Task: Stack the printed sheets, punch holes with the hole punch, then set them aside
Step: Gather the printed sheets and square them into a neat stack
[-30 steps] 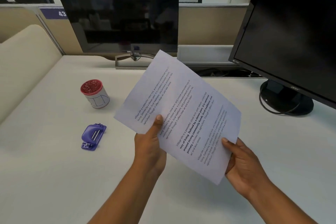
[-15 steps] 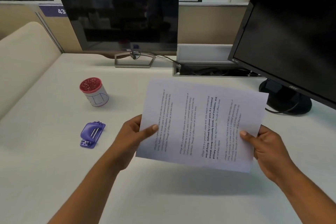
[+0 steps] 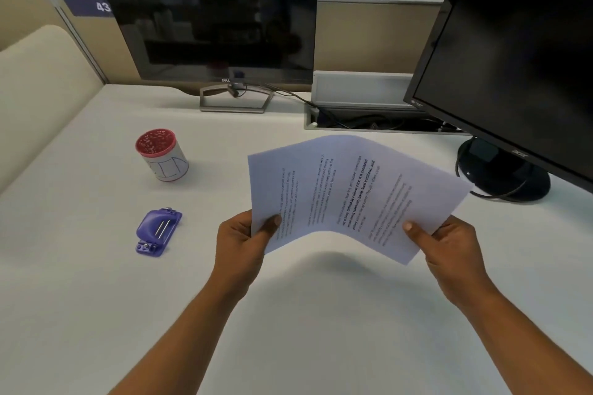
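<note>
Over on the desk a white cup stands upright, filled to its red rim with something red and speckled (I cannot tell what). My left hand and right hand each pinch a near corner of the printed sheets, thumbs on top, the paper arched above the desk. Left of them lies the purple hole punch, untouched.

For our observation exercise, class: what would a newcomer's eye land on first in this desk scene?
First, the white printed sheets, bowed upward mid-frame, held above the white desk by the left hand and right hand. Next, the small purple plastic hole punch lying left of the hands, with a red-topped cylindrical cup behind it.
</note>
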Available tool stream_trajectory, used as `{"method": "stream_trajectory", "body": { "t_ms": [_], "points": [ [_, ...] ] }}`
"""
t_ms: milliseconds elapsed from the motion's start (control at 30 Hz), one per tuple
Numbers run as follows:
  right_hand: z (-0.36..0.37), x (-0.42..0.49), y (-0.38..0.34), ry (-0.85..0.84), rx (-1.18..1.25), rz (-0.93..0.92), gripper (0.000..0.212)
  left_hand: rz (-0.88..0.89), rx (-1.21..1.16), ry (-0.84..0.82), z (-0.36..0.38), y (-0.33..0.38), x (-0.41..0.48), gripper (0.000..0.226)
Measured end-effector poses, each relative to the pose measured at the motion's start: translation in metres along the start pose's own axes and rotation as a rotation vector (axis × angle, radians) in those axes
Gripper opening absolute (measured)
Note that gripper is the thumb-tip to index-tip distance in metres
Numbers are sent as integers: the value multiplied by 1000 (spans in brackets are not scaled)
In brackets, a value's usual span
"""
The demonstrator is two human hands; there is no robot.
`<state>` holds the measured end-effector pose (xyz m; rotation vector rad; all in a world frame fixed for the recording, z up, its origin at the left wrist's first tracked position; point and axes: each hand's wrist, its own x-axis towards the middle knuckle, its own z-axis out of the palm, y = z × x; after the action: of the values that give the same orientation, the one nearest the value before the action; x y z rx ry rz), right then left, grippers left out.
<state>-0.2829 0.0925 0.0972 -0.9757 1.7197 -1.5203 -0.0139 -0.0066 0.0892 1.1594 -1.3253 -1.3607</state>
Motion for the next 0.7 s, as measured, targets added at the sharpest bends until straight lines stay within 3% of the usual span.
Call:
{"method": "stream_trajectory", "body": {
  "t_ms": [133, 300, 700],
  "points": [
    [9, -3, 18, 0, -26, 46, 18, 0, 40, 28, 3, -23, -5, 17],
    [13, -4, 25, 11, -4, 94, 25, -24, -6, 15, 3, -26, -7, 24],
    [4, 5, -8, -3, 7, -12, 18, 99, 42, 25, 2, 4, 5, 15]
  ]
}}
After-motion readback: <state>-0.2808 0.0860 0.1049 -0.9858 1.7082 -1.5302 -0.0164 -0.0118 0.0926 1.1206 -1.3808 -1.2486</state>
